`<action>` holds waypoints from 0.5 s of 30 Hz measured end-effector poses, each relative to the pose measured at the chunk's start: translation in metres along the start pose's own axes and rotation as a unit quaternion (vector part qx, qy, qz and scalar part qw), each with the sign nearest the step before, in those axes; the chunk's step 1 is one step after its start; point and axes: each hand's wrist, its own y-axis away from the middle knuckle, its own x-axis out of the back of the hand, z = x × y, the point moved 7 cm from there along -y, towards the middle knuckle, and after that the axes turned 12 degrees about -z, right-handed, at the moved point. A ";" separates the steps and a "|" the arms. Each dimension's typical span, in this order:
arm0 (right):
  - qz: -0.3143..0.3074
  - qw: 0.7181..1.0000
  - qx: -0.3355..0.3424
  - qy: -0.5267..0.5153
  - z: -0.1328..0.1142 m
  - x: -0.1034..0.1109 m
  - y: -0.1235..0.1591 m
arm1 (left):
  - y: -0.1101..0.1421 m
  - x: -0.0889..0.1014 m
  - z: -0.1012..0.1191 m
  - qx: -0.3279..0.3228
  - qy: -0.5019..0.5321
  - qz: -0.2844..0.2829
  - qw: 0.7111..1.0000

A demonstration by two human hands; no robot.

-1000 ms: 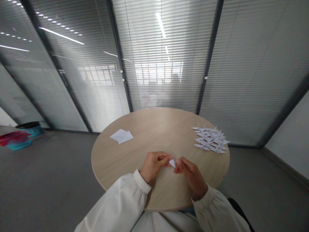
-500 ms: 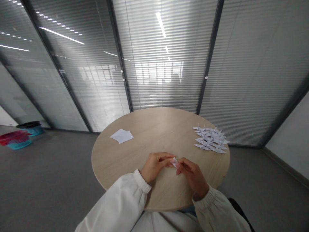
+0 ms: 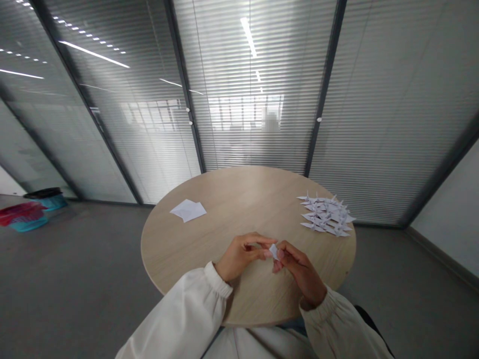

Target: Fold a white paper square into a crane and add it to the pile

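A small folded piece of white paper [image 3: 274, 251] is pinched at the middle of the table's near half. My right hand [image 3: 300, 267] grips it with the fingertips, and the fingers of my left hand [image 3: 241, 252] press against its other side. Most of the paper is hidden by my fingers. Both hands rest just above the round light wood table [image 3: 239, 199]. To the far left lie loose white paper sheets [image 3: 188, 210], and to the far right sits a flat heap of several white origami cranes [image 3: 326, 215].
Glass partitions with slatted blinds [image 3: 254, 124] curve behind the table. Grey carpet surrounds it. On the floor at far left stand a teal bin with a red item [image 3: 26, 223] and a dark-lidded teal bin [image 3: 48, 200]. White cuffed sleeves reach in from below.
The paper has gone from a pointed triangle sticking out between my fingers to a smaller, blunter shape. My hands have shifted slightly right, and my left fingers have lifted and spread.
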 end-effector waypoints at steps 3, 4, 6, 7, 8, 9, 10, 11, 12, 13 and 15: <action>-0.012 1.000 0.002 -0.013 0.000 -0.002 0.000 | 0.000 0.001 0.003 -0.017 -0.006 0.006 1.000; -0.014 1.000 0.003 -0.013 -0.001 -0.002 0.000 | 0.000 0.002 0.004 -0.023 -0.006 0.009 1.000; -0.018 1.000 0.011 -0.011 -0.003 -0.003 0.000 | 0.001 0.003 0.006 -0.034 -0.004 0.013 0.999; -0.021 1.000 0.016 -0.010 -0.005 -0.003 -0.001 | 0.001 0.003 0.006 -0.038 0.000 0.013 0.999; -0.025 0.999 0.020 -0.012 -0.006 -0.004 -0.001 | 0.001 0.002 0.007 -0.042 0.005 0.013 0.999; -0.030 0.999 0.022 -0.017 -0.006 -0.005 -0.001 | 0.001 0.002 0.008 -0.044 0.010 0.012 0.999; -0.035 0.999 0.023 -0.024 -0.006 -0.006 -0.001 | 0.001 0.002 0.008 -0.046 0.014 0.012 0.999; -0.039 0.998 0.023 -0.033 -0.005 -0.006 -0.001 | 0.001 0.002 0.008 -0.047 0.018 0.011 0.999; -0.044 0.998 0.024 -0.041 -0.004 -0.007 -0.001 | 0.001 0.002 0.009 -0.048 0.023 0.011 0.999; -0.046 0.998 0.024 -0.046 -0.003 -0.007 -0.001 | 0.001 0.002 0.008 -0.048 0.027 0.012 0.998; -0.049 0.997 0.026 -0.046 -0.001 -0.008 0.000 | 0.001 0.002 0.008 -0.043 0.035 0.016 0.998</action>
